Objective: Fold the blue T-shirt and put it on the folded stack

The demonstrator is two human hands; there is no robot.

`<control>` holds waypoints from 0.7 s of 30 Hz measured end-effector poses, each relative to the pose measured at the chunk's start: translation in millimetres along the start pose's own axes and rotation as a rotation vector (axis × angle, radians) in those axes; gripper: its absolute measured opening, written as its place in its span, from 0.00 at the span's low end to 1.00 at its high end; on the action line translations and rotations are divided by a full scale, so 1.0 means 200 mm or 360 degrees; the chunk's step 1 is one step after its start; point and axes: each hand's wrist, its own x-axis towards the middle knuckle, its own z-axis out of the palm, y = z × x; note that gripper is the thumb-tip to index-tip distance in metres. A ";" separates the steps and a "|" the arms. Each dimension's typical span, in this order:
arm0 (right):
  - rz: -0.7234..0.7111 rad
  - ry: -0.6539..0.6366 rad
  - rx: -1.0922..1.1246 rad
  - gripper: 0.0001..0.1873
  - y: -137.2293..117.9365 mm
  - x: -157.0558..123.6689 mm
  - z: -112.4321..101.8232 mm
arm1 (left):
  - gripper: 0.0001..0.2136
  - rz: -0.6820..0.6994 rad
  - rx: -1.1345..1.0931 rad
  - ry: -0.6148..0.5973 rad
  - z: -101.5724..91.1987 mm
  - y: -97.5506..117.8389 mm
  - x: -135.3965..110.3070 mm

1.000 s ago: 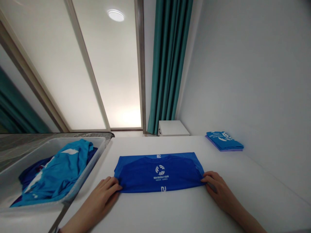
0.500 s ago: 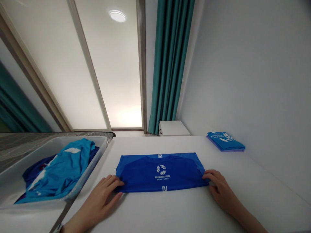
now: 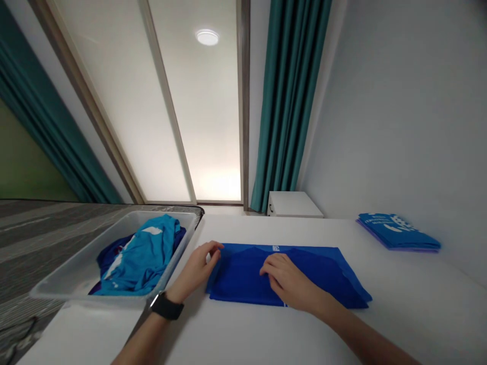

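Note:
A dark blue shirt (image 3: 323, 276) lies folded into a wide strip on the white table (image 3: 266, 334). My left hand (image 3: 200, 266), with a black watch on its wrist, pinches the strip's left end at its far corner. My right hand (image 3: 287, 281) lies on the middle of the shirt, fingers bent and pressing the cloth down, covering the white logo.
A grey plastic bin (image 3: 76, 274) with light blue and dark blue garments (image 3: 146, 256) stands at the left of the table. A folded stack of blue shirts (image 3: 399, 233) sits at the far right by the wall. A small white cabinet (image 3: 292, 204) and teal curtains are behind.
My right hand left the shirt's right end and moved to its middle. My left hand shifted up to the far left corner and pinched it. The view swung left.

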 end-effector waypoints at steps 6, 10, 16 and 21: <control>-0.0156 -0.0099 -0.0009 0.15 -0.05 0.39 0.17 | 0.12 -0.0238 -0.0202 -0.0092 0.01 -0.05 -0.07; -0.0133 -0.0147 -0.0116 0.15 -0.07 0.55 0.27 | 0.12 -0.0277 -0.0250 -0.0130 -0.01 -0.07 -0.08; -0.0113 -0.0193 -0.0199 0.10 -0.10 0.60 0.34 | 0.12 -0.0259 -0.0296 -0.0242 -0.01 -0.05 -0.09; -0.0149 -0.0195 -0.0231 0.09 -0.09 0.59 0.35 | 0.11 -0.0252 -0.0293 -0.0299 0.00 -0.05 -0.09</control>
